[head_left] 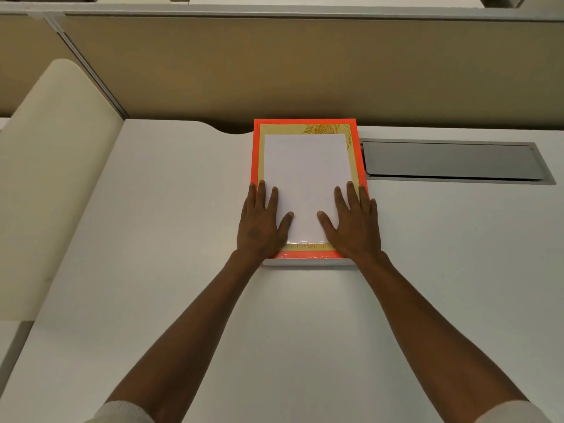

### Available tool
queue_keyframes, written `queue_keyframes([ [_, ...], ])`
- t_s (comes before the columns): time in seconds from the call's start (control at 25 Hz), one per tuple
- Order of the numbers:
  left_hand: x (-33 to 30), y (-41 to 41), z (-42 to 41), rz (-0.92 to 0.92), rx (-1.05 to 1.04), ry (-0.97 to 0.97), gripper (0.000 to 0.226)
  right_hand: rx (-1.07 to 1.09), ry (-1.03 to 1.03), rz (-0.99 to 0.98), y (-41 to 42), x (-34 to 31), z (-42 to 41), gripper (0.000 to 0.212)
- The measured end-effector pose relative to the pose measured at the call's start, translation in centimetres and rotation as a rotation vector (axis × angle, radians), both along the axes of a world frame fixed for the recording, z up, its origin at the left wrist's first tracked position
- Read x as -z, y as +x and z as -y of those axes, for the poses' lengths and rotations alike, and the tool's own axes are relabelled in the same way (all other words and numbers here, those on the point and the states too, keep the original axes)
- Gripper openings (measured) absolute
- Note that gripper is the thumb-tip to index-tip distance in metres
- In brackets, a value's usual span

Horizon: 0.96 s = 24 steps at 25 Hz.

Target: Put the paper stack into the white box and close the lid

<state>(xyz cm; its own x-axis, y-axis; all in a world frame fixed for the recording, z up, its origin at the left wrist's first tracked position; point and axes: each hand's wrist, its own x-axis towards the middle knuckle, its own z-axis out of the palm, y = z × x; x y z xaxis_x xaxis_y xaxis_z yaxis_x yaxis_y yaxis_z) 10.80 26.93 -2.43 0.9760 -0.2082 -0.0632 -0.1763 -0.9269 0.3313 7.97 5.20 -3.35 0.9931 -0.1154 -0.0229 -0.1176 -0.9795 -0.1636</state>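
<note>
A white paper stack [305, 175] lies flat within the orange-edged, yellow leaf-patterned face of the white box [305, 121], at the far middle of the desk. The box's white side wall shows along its near edge. No separate lid is in view, and I cannot tell whether the paper sits inside the box or on top of it. My left hand [259, 227] rests flat on the stack's near left corner and the box edge, fingers spread. My right hand [355, 227] lies flat on the near right corner in the same way. Neither hand grips anything.
The box sits on a white desk [183, 285] against a beige partition wall [305, 71]. A grey recessed cable hatch [451, 160] lies just right of the box. A cream curved panel [45, 184] borders the desk on the left.
</note>
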Motion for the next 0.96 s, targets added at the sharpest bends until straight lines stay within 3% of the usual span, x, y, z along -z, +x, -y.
queue_keyframes([
  [0.2, -0.4, -0.2, -0.1, -0.022, 0.028, 0.019, 0.077, -0.003, 0.045, -0.038, -0.4, -0.9, 0.2, 0.085],
  [0.64, 0.2, -4.6, -0.8, 0.054, 0.123, 0.052, 0.072, -0.018, 0.017, 0.066, -5.5, -0.5, -1.1, 0.081],
  [0.96, -3.0, -4.6, 0.0, 0.003, 0.160, 0.151, 0.069, -0.096, 0.020, -0.088, -5.3, -2.8, -0.1, 0.085],
])
